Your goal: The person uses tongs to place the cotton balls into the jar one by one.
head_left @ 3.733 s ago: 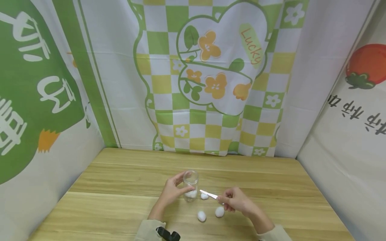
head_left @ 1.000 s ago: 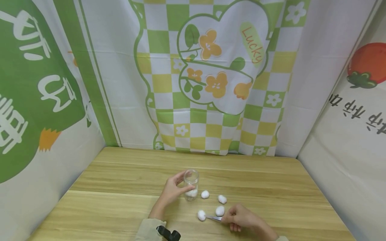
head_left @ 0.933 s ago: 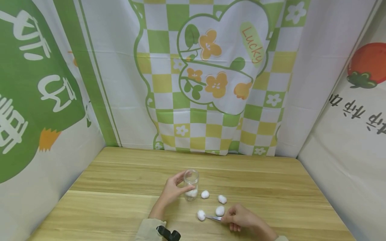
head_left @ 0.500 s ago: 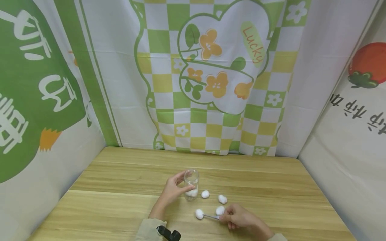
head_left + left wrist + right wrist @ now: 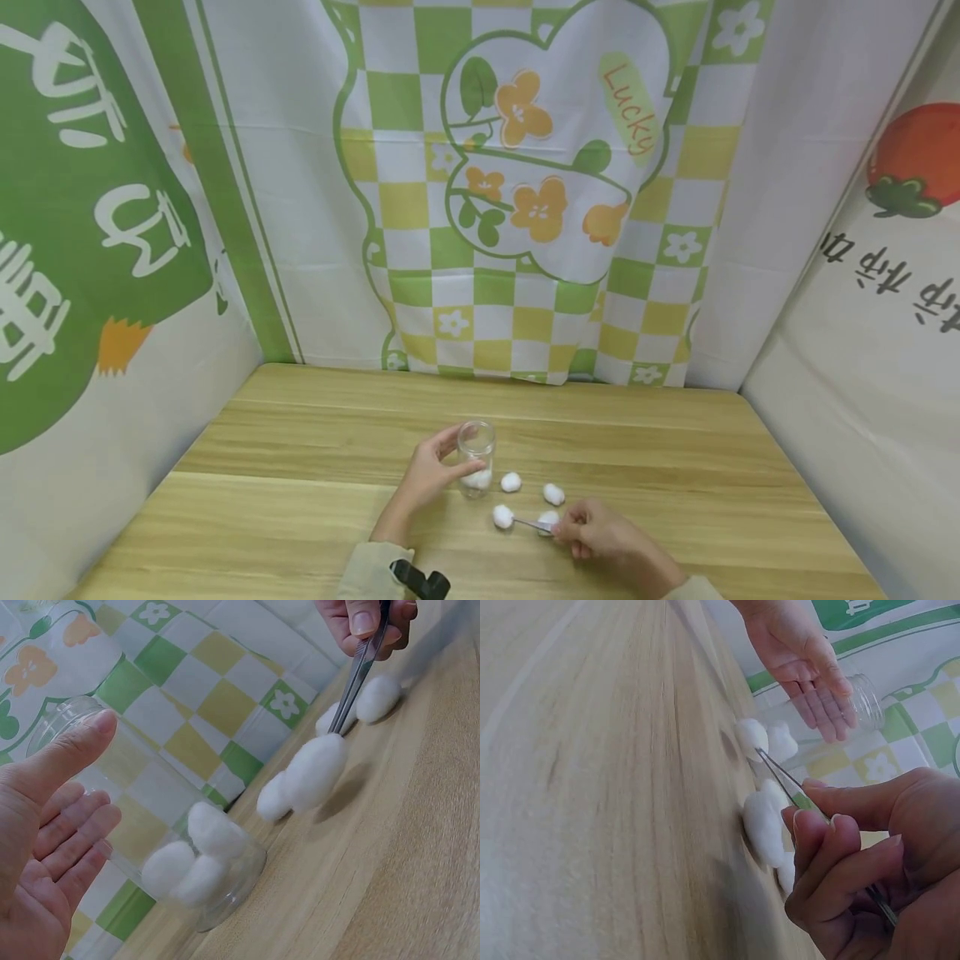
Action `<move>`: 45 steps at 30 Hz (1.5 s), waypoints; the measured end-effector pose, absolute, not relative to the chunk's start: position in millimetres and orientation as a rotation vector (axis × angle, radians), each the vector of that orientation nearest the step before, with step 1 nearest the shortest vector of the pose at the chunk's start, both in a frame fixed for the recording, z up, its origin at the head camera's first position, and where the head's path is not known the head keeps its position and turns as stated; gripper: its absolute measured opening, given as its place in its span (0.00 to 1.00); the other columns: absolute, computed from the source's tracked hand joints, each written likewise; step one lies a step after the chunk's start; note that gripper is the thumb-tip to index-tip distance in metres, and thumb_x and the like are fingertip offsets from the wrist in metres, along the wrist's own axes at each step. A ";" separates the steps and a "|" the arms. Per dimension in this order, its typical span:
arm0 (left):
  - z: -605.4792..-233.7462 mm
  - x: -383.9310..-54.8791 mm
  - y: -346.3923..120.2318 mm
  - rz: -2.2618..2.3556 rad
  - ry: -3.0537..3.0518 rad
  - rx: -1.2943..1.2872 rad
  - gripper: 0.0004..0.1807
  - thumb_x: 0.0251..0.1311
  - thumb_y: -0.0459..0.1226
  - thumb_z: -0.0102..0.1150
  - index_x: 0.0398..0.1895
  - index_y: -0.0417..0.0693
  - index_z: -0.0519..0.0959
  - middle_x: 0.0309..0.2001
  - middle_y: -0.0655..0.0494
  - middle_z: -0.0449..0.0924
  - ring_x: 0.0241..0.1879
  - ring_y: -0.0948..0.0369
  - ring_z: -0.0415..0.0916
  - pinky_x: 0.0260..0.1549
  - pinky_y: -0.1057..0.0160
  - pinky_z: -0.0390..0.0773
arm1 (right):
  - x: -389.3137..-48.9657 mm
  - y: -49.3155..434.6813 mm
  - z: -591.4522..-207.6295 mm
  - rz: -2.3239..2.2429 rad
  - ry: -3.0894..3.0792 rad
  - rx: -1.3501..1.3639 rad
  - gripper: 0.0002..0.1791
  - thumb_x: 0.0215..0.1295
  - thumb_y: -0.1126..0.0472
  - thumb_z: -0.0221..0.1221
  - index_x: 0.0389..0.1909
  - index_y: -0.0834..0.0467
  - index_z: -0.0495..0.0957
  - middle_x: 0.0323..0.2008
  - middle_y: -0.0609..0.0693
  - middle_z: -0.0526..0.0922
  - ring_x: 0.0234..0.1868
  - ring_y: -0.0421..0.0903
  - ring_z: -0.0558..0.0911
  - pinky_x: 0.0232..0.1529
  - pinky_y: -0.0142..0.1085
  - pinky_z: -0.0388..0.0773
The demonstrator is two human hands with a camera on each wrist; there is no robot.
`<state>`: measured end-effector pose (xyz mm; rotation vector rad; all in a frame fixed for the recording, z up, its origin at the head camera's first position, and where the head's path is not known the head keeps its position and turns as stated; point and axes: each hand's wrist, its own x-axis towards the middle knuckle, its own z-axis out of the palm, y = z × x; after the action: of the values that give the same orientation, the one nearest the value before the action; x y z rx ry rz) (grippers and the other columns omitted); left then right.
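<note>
My left hand (image 5: pixel 427 479) holds an upright clear glass jar (image 5: pixel 486 457), thumb on the near side and fingers on the far side. White cotton balls (image 5: pixel 202 879) lie at the jar's bottom. My right hand (image 5: pixel 603 533) pinches metal tweezers (image 5: pixel 778 774) between thumb and fingers. Their tips grip one cotton ball (image 5: pixel 503 517), which hangs just above the table with its shadow below it in the left wrist view. Another cotton ball (image 5: pixel 511 482) rests right of the jar. Two more lie close to my right fingers, one partly hidden behind the tweezers.
A wood-grain table (image 5: pixel 300 442) lies under everything. Behind it hangs a green, yellow and white checkered cloth (image 5: pixel 540 333), and printed cloths flank both sides. A black strap mount (image 5: pixel 420 580) sits on my left sleeve.
Half a second ago the tweezers' cotton ball was lower and slightly left; it has risen away from me toward the jar. Earlier it lay on the table. My left hand and jar have stayed put.
</note>
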<state>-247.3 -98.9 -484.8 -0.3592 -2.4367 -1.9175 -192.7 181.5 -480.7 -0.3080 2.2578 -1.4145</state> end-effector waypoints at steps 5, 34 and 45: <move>-485.5 -248.3 -99.5 -1.909 -2.436 -0.389 0.35 0.50 0.41 0.72 0.64 0.47 0.72 0.61 0.46 0.78 0.66 0.43 0.70 0.69 0.43 0.67 | -196.7 183.0 -481.1 -1.432 2.230 -0.284 0.10 0.64 0.65 0.57 0.26 0.67 0.75 0.15 0.43 0.71 0.16 0.35 0.67 0.17 0.21 0.63; -486.3 -248.2 -100.0 -1.923 -2.442 -0.371 0.35 0.50 0.41 0.72 0.64 0.49 0.72 0.61 0.47 0.78 0.66 0.41 0.69 0.68 0.41 0.67 | -198.3 169.4 -476.6 -1.462 2.272 -0.282 0.13 0.64 0.66 0.59 0.21 0.66 0.73 0.11 0.42 0.69 0.12 0.33 0.65 0.14 0.20 0.60; -485.7 -247.7 -99.5 -1.918 -2.442 -0.346 0.37 0.49 0.42 0.73 0.64 0.47 0.71 0.63 0.44 0.76 0.65 0.40 0.70 0.67 0.39 0.67 | -199.3 172.3 -474.5 -1.458 2.268 -0.299 0.12 0.65 0.63 0.59 0.23 0.63 0.73 0.12 0.41 0.70 0.13 0.32 0.67 0.15 0.19 0.62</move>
<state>-247.7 -99.5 -485.7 -0.3457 -2.4424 -1.9177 -199.3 172.3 -474.5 -0.2989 2.2685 -1.4581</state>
